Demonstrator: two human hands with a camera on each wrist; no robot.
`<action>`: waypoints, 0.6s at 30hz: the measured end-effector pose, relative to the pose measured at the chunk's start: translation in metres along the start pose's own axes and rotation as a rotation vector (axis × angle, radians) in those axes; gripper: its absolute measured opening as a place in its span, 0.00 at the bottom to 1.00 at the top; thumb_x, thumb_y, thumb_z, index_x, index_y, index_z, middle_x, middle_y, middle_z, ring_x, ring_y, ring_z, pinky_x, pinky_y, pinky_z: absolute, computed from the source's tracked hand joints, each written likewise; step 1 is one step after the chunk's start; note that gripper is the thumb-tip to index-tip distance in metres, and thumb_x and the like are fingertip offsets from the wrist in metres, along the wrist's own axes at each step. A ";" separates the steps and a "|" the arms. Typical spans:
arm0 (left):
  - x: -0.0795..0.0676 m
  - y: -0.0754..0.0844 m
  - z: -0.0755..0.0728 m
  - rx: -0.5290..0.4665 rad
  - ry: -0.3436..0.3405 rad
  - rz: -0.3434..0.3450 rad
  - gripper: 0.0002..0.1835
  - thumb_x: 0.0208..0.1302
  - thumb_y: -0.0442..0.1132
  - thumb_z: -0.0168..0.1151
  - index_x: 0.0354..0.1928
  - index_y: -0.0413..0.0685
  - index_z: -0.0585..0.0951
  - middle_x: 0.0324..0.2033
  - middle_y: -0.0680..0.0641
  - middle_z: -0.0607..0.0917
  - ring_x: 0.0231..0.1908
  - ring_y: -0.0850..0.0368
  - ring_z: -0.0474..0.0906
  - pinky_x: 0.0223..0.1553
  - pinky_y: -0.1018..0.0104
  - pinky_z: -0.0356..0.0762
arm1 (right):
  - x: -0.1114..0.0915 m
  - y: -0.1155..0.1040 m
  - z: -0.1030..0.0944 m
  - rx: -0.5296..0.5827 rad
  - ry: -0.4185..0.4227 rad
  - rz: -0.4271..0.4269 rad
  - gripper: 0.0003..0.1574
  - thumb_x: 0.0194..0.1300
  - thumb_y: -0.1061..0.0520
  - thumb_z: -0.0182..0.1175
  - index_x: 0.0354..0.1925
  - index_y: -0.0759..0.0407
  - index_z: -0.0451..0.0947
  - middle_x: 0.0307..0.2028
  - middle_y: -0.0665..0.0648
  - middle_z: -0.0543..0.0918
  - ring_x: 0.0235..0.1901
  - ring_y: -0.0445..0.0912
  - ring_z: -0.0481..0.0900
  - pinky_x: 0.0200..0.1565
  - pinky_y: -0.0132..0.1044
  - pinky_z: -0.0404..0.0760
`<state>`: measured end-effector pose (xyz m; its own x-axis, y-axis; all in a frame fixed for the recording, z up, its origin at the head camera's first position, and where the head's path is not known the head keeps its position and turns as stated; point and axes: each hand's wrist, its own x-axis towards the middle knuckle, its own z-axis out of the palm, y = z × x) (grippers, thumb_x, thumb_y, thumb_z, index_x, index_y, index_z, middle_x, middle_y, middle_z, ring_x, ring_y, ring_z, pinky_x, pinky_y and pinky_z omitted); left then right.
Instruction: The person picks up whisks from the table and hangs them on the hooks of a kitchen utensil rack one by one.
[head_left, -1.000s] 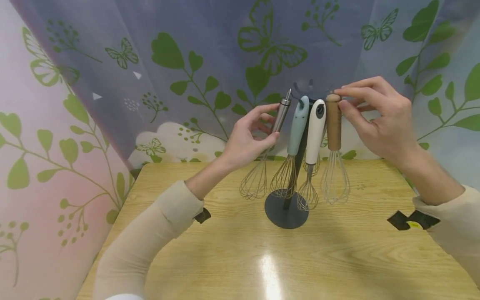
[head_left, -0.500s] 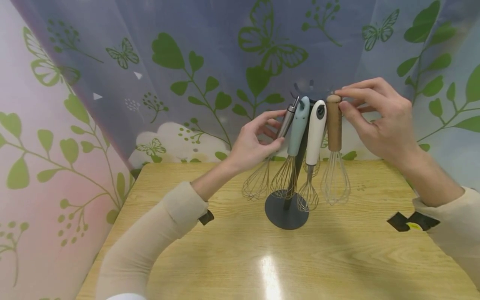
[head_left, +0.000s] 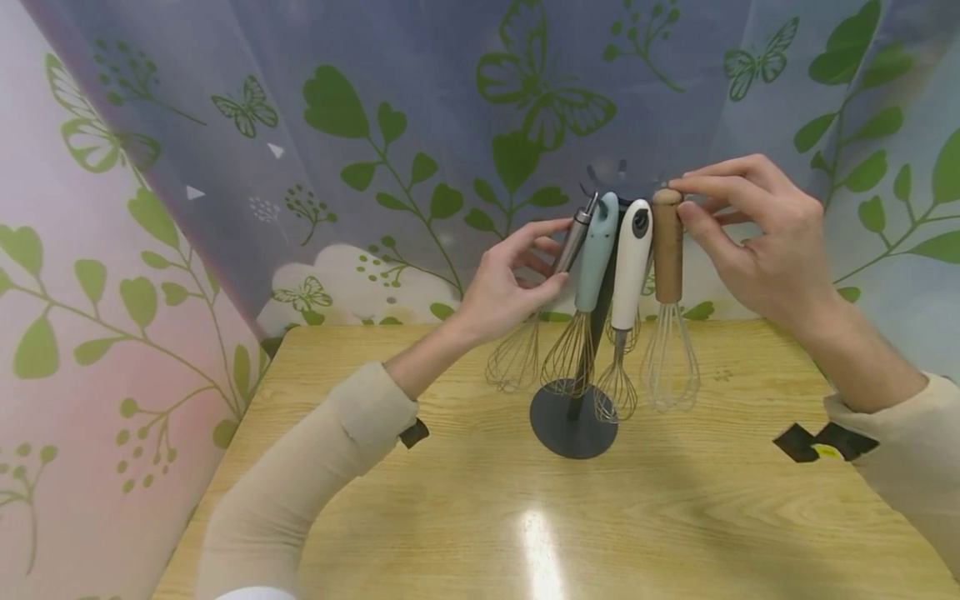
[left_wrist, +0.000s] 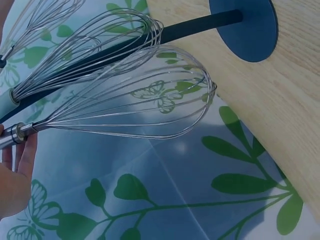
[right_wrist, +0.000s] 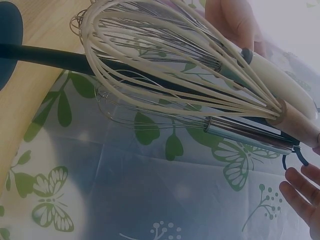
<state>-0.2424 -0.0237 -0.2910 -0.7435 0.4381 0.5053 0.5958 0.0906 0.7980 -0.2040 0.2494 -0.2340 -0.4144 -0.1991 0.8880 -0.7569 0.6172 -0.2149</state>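
My left hand (head_left: 504, 287) pinches the steel handle (head_left: 573, 242) of a balloon whisk between thumb and fingers. Its tip leans close to a hook of the black stand; whether it hangs there I cannot tell. In the left wrist view its wire loops (left_wrist: 200, 112) point away from the hand (left_wrist: 14, 182). My right hand (head_left: 772, 242) pinches the top of a wooden-handled whisk (head_left: 668, 250) at the stand's right side. Between them hang a light teal whisk (head_left: 597, 258) and a white-handled whisk (head_left: 630, 275).
The stand's round black base (head_left: 573, 437) rests on a wood-grain table (head_left: 420, 517). Another steel-handled whisk (right_wrist: 250, 135) hangs behind, seen in the right wrist view. A curtain (head_left: 420, 75) printed with leaves and butterflies rises behind the table.
My left hand has moved slightly right with the steel whisk, bringing its handle next to the teal one, then stayed about still. My right hand has hardly moved.
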 end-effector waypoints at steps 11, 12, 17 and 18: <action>0.004 -0.004 0.001 -0.006 -0.002 0.005 0.30 0.69 0.27 0.66 0.72 0.44 0.74 0.53 0.36 0.84 0.44 0.45 0.87 0.47 0.48 0.92 | 0.000 -0.001 0.000 0.002 -0.006 -0.003 0.11 0.70 0.63 0.68 0.50 0.62 0.90 0.47 0.59 0.88 0.43 0.19 0.76 0.47 0.09 0.75; 0.004 -0.004 0.000 -0.006 0.000 0.005 0.30 0.69 0.27 0.66 0.72 0.43 0.75 0.53 0.36 0.84 0.44 0.45 0.87 0.47 0.47 0.91 | 0.001 -0.001 0.000 0.003 -0.006 -0.004 0.11 0.70 0.63 0.68 0.50 0.62 0.90 0.47 0.60 0.88 0.43 0.19 0.76 0.47 0.09 0.75; 0.006 -0.004 0.000 0.009 0.000 -0.002 0.29 0.70 0.28 0.66 0.72 0.44 0.75 0.54 0.36 0.84 0.46 0.44 0.87 0.48 0.49 0.91 | 0.001 -0.001 0.000 0.003 -0.008 -0.014 0.12 0.71 0.62 0.68 0.50 0.63 0.90 0.47 0.65 0.88 0.43 0.19 0.75 0.47 0.09 0.75; 0.006 -0.004 0.000 0.011 -0.001 -0.004 0.29 0.70 0.28 0.66 0.72 0.44 0.75 0.54 0.36 0.84 0.46 0.44 0.87 0.48 0.51 0.92 | 0.001 -0.001 0.000 0.002 -0.008 -0.014 0.12 0.71 0.62 0.68 0.50 0.63 0.90 0.46 0.66 0.88 0.43 0.19 0.75 0.47 0.09 0.75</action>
<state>-0.2498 -0.0215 -0.2911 -0.7456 0.4387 0.5017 0.5960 0.1022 0.7965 -0.2035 0.2486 -0.2328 -0.4080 -0.2136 0.8877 -0.7634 0.6131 -0.2033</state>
